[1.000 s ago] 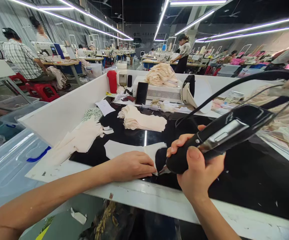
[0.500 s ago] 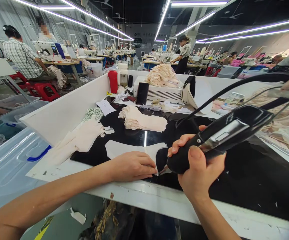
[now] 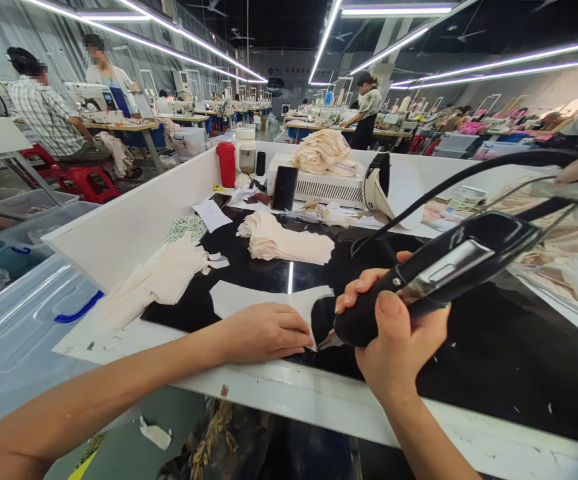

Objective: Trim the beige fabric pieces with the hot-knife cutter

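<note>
Right hand [image 3: 393,347] wrapped tight around black cutter [image 3: 439,273], tip down at edge of cream fabric piece [image 3: 263,297]. Left hand [image 3: 263,331] flat on same piece, fingers extended, pressing it onto black worktop [image 3: 493,347] near front edge. Cord [image 3: 459,177] arcs behind. Fabric stack [image 3: 283,241] farther back; loose pieces [image 3: 169,273] left.

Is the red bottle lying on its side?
No, the red bottle stands upright at the far end of the table, beside a white jar.
</note>
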Motion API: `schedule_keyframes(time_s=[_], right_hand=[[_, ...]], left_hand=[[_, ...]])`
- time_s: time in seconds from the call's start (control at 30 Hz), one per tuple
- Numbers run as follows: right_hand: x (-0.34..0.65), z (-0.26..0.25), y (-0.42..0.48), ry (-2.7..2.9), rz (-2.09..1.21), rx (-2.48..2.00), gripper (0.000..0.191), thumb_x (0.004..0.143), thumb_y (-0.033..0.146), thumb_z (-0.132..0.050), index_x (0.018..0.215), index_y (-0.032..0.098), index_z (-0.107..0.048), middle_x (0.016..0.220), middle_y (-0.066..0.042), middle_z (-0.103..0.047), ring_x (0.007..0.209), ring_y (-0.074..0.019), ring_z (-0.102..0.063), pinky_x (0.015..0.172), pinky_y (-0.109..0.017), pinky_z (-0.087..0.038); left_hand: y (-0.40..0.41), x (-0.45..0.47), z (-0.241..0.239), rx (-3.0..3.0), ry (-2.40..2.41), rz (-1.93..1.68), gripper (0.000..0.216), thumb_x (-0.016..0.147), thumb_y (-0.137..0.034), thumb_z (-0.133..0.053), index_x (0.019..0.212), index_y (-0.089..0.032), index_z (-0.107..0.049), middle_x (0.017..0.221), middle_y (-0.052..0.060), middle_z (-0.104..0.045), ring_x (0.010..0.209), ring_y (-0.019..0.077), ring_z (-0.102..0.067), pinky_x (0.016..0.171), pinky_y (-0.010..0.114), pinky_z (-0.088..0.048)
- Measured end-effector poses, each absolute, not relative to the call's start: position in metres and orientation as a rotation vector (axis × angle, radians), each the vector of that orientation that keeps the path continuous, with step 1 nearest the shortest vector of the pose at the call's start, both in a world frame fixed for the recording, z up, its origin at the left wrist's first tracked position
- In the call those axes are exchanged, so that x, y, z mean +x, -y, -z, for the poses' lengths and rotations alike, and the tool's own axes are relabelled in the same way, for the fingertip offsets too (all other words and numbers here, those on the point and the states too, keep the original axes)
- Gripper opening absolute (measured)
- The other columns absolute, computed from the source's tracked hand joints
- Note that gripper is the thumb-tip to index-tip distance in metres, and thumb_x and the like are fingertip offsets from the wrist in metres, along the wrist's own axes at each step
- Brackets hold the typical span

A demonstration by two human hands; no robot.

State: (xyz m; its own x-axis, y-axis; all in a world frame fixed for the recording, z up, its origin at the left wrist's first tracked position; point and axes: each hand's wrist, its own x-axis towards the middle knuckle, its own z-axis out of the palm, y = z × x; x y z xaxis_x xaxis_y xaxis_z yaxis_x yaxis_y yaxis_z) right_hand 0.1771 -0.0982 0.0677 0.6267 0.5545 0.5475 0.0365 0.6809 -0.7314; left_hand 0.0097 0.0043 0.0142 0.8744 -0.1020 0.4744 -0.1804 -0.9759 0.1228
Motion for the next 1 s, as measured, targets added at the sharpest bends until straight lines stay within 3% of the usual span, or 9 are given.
schedule_keyframes(time_s=[1.0], right_hand=[[0.1767, -0.0696, 0.0941, 0.854, -0.333, -0.768, 0.048, 0.086, 0.039, -0.088, 0.122, 0.027, -0.059, 0.080, 0.006, -0.068, 0.056, -0.0142, -0.063, 0.049, -0.029, -0.056]], left_hand=[[-0.0030, 0.0096, -0.0135, 2.883, 0.198, -0.724, 0.027, 0.115, -0.025, -0.053, 0.117, -0.016, -0.078, 0.116, 0.009, -0.080, 0.104, 0.0191, -0.074, 0.100, 0.031, -0.058]])
